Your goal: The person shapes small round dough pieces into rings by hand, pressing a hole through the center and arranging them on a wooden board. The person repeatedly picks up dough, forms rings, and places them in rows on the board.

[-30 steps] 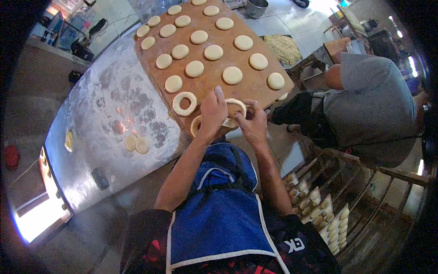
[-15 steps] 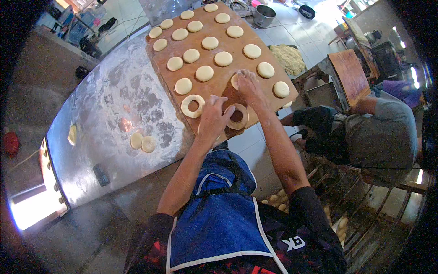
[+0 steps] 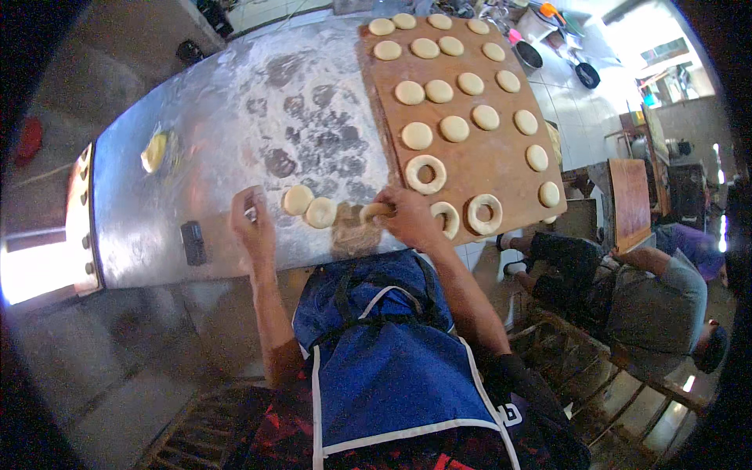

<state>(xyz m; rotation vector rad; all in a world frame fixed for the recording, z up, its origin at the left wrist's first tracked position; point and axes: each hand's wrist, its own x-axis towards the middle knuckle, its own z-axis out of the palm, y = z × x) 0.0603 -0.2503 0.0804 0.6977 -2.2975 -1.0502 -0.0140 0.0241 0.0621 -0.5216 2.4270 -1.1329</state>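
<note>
Handling the dough piece (image 3: 374,211) well probably comes down to a light touch: soft dough like this likely dents under a hard squeeze, so the grip is best kept at the rim, with even pressure and some flour (image 3: 323,72) on the fingers. Keeping it low over the desk (image 3: 145,235), as here, should limit sagging.

The dough piece is near the middle of the frame, seen nearly edge-on. The right hand (image 3: 409,218) grasps it between thumb and bent fingers, closed down to about the thickness of the dough; the palm side is hidden.

The left hand (image 3: 252,219), left of centre, is lifted over the front of the desk, its fingers curled and blurred. Whether anything sits in it I cannot tell. It is nearest to two dough rounds (image 3: 298,200) that touch each other just to its right in the frame.

In the upper right, a brown board (image 3: 493,168) carries rows of flat rounds (image 3: 486,117), with three dough rings (image 3: 413,175) along its lower part, beside the right hand.
</note>
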